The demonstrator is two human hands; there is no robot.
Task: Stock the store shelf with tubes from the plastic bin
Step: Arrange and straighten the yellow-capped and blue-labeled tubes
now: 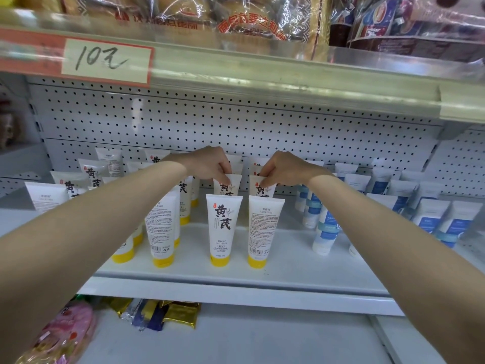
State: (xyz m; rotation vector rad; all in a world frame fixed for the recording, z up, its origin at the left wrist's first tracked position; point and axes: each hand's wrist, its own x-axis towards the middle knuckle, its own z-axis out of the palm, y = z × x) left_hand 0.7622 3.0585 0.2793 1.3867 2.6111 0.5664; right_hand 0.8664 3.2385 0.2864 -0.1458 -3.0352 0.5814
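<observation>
On the shelf, the left hand pinches the crimped top of the left tube. The right hand pinches the right tube. Both tubes stand cap-down, probably being squared up behind the front tubes. The plastic bin is out of view.

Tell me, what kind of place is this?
Probably a shop. A handwritten price tag is stuck overhead, rows of matching tubes stand on the shelf, and wrapped snacks sit above. The left hand and right hand each pinch a tube.
</observation>
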